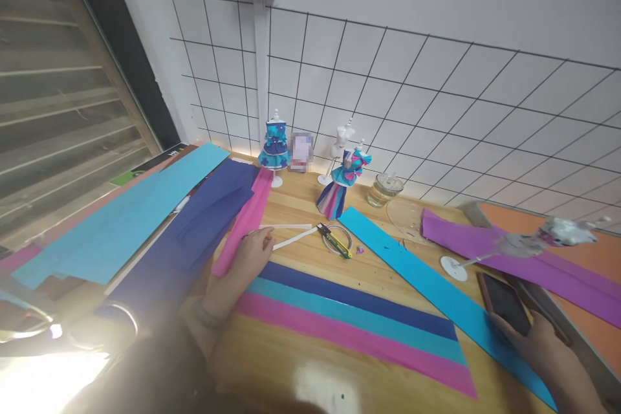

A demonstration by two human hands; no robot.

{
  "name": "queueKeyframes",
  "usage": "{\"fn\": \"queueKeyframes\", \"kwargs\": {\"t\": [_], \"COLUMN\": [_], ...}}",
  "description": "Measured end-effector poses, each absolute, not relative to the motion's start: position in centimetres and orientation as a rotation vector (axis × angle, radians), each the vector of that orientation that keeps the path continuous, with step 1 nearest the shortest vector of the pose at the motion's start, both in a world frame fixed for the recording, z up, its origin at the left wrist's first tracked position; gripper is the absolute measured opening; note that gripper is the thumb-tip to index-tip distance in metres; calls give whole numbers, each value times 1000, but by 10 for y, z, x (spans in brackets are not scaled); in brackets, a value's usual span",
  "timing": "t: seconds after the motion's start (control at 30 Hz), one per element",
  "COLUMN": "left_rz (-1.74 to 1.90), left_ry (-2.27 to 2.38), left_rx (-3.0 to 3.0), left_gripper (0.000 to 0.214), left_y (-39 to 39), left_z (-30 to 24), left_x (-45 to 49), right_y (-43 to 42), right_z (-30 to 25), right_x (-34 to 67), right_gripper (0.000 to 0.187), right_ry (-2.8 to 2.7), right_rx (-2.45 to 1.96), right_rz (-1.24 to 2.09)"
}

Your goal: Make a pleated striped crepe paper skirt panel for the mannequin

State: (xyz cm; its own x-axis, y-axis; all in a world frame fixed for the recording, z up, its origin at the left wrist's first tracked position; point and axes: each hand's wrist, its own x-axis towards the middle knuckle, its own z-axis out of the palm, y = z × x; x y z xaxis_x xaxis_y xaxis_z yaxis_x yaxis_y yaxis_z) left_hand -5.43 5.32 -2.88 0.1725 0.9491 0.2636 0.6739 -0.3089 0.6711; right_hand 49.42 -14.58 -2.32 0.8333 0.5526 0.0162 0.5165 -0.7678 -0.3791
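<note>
My left hand (252, 253) is curled closed over the table, at the near end of a narrow white strip (295, 238). What its fingers hold, if anything, is hidden. A second white strip (291, 226) lies just behind. My right hand (538, 336) grips a dark smartphone (505, 305) at the right, over a long bright-blue strip (402, 265). Between the hands, a joined band of navy, turquoise and pink strips (359, 317) lies flat. A yellow and black box cutter (334, 240) rests across a tape roll (345, 230).
Small dress forms stand at the back, one in a blue tiered dress (275, 145), beside a glass jar (385, 189). A white form (538, 239) leans at the right near a purple strip (460, 233). Light-blue (130, 213) and navy sheets (194, 226) cover the left.
</note>
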Motion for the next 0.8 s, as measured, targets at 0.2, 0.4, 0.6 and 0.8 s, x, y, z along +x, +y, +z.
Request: {"fn": "queueKeyframes", "kwargs": {"t": [0.2, 0.4, 0.6, 0.8], "left_rz": [832, 766, 776, 792], "left_ry": [1562, 1522, 1478, 1459], "left_rx": [2031, 2095, 2124, 2154], "left_gripper": [38, 31, 27, 25], "left_y": [51, 46, 46, 46], "left_z": [-22, -19, -22, -23], "left_x": [-57, -51, -54, -54], "right_y": [-151, -111, -35, 14], "right_z": [0, 17, 15, 1], "right_x": [453, 328, 238, 207], "right_gripper": [71, 48, 33, 23], "right_ry": [-976, -1529, -2095, -2055], "right_rx": [-2783, -2306, -1895, -2013], "right_rz": [-34, 55, 69, 73]}}
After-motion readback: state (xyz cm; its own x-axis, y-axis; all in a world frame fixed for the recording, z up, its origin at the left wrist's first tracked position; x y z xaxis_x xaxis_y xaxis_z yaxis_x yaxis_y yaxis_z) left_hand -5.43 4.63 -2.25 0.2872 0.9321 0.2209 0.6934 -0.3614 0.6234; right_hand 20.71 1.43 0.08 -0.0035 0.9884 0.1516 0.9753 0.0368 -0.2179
